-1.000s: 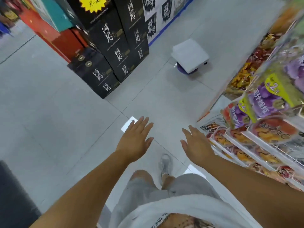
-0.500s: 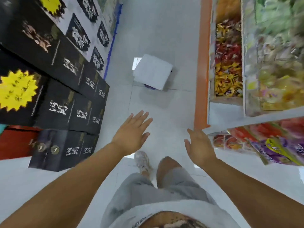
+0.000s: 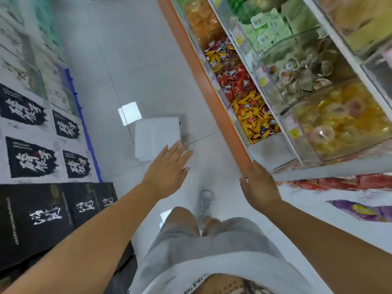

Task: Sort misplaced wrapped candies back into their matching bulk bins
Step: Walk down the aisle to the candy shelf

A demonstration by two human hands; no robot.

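Note:
A bulk candy shelf with an orange front edge (image 3: 214, 94) runs along the right. Its lowest row holds a bin of yellow wrapped candies (image 3: 254, 119), a bin of red wrapped candies (image 3: 237, 81) and one of mixed yellow and white wrappers (image 3: 218, 54). Clear bins above hold golden ring sweets (image 3: 339, 122), pale packets (image 3: 305, 73) and green packets (image 3: 265, 30). My left hand (image 3: 167, 168) hangs over the aisle floor, fingers straight, empty. My right hand (image 3: 261, 185) is open and empty beside the near end of the orange edge.
A white box (image 3: 157, 136) lies on the tiled floor just beyond my left hand. Black cartons with white lettering (image 3: 53, 211) are stacked at the left, behind a blue-edged display (image 3: 84, 128). Bagged snacks (image 3: 360, 209) lie at the lower right.
The view has swung right and forward, bringing the candy bins into sight. Both hands stay open and empty; the right hand now sits next to the shelf's orange edge.

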